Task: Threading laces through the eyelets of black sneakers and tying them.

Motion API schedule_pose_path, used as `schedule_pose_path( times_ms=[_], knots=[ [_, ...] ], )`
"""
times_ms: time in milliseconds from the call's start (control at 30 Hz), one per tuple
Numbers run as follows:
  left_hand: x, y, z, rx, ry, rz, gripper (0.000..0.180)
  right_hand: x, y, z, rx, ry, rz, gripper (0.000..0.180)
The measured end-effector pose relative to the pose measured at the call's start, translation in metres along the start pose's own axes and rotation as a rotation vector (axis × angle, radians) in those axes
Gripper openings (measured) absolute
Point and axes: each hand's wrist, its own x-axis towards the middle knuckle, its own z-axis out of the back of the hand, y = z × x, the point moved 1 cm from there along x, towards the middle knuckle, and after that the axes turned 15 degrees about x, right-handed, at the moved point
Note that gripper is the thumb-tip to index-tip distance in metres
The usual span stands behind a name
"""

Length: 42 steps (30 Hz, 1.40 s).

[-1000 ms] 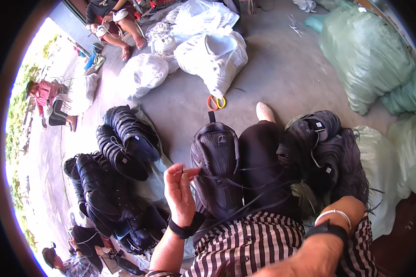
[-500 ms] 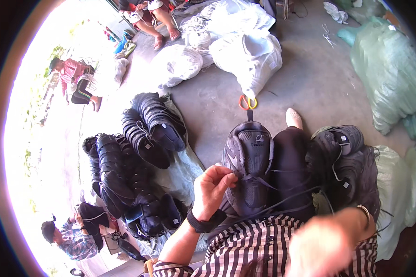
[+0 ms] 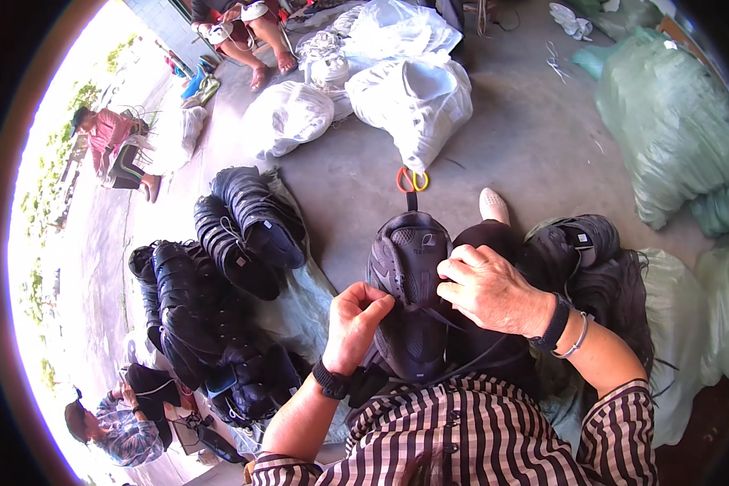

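A black shoe upper (image 3: 409, 267) lies on my lap, toe toward me. My left hand (image 3: 356, 324) pinches a thin black lace (image 3: 454, 374) at the upper's left side. My right hand (image 3: 490, 287) rests on the upper's right edge, its fingers curled on the same lace area. Both wrists carry black bands. The lace trails down across my striped shirt.
Rows of finished black uppers (image 3: 219, 275) lie stacked on plastic sheet at my left. More black uppers (image 3: 591, 259) pile at my right. White sacks (image 3: 397, 81) and green sacks (image 3: 672, 121) stand beyond. Orange-handled scissors (image 3: 409, 180) lie on the concrete. Other people sit at the left and top.
My right hand came down from the lower right onto the shoe upper. My left hand moved in closer to the upper and closed on the lace. The view tilted slightly.
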Motion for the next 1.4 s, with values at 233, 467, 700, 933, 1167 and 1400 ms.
schedule_pose_path(
  times_ms=[233,467,700,933,1167,1400],
  knots=[
    [0.007,-0.04,-0.001,0.984,-0.038,-0.443,0.012,0.005,-0.01,-0.001,-0.108,-0.034,0.223,0.006],
    [0.028,-0.067,0.014,1.358,0.108,-1.182,0.03,0.008,-0.019,0.004,-0.046,0.121,0.222,0.008],
    [0.043,-0.081,0.015,1.474,0.433,-1.088,0.022,0.018,-0.032,-0.006,0.409,0.349,-0.192,0.017],
    [0.045,-0.066,-0.001,1.482,0.507,-0.847,0.025,0.016,-0.01,-0.013,0.335,0.229,-0.317,0.01],
    [0.071,-0.04,0.008,0.127,0.47,-0.319,0.02,0.022,-0.039,0.013,1.799,-0.382,-0.568,0.015],
    [0.064,-0.038,0.008,-0.108,0.512,-0.349,0.016,0.031,0.013,-0.029,1.637,-0.101,-0.687,0.019]
  ],
)
